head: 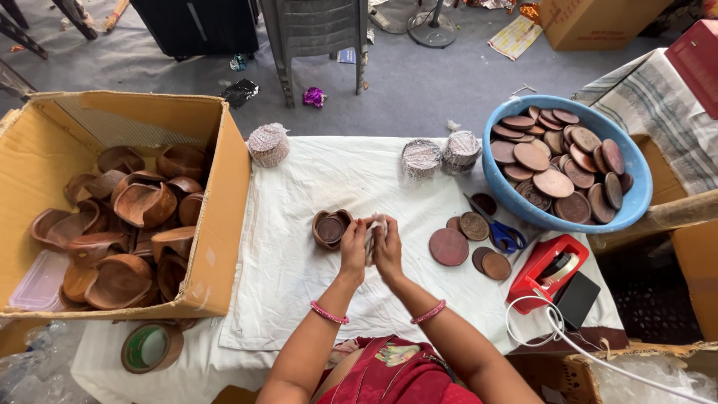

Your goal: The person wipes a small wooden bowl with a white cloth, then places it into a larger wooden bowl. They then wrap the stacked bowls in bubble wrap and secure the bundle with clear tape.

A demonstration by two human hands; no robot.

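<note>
While both hands pinch a small white wrapper point(374, 228), wooden pieces lie all around.
From the left: a cardboard box point(224, 224) of brown bowls point(142, 206), a small wooden bowl point(330, 228) beside the left hand point(354, 251), the right hand point(388, 251) closed on the same wrapper, loose wooden discs point(449, 247), blue-handled scissors point(502, 233), a blue basin point(636, 194) of discs.

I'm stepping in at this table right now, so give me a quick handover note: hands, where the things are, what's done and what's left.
Left hand and right hand together pinch a small white wrapper above the white cloth.
Small brown bowl sits just left of the hands.
Done: three wrapped bundles at the cloth's far edge.
Left: bowls in the cardboard box, discs in the blue basin, loose discs beside the scissors.
</note>
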